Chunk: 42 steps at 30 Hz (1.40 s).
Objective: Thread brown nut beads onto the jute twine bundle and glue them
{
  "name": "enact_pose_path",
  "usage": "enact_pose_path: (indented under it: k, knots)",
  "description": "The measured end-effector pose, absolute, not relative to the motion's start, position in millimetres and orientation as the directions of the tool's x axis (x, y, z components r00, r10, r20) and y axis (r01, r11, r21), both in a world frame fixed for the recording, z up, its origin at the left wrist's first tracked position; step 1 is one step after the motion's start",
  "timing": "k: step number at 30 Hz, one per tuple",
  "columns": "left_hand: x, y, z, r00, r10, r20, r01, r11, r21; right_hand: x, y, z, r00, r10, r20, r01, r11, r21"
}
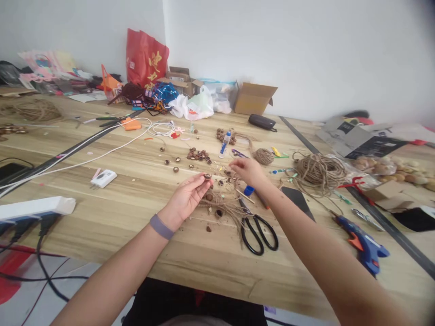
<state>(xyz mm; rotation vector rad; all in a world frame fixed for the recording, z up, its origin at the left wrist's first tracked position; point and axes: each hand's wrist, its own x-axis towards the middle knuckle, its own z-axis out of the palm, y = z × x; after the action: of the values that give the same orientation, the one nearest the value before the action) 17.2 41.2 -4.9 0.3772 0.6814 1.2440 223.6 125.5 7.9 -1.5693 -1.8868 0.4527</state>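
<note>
Left hand pinches a brown shell above the wood-grained bench, inward of its front edge. Right hand: fingertips bunched; contents cannot be determined. White wall stands behind the rear edge.

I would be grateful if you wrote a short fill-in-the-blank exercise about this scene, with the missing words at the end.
1. The left hand holds a small brown shell, and a purplish band circles its ____.
2. The scissors have handles coloured ____.
3. Compared with the scissors, the blue glue gun lies farther to the ____ in the picture.
4. The large bag with gold characters is coloured ____.

Missing words: wrist; black; right; red.
</note>
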Motion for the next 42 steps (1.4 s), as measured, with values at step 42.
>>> enact_pose_path:
  k: [42]
  knots:
    - [21.7, 40.0, -15.8, 0.266, 0.912, -0.312, -0.535, 0.409, 0.739, 187.8, 23.5, -29.2, 0.011, 0.980, 0.200, 0.407, 0.179, -0.896]
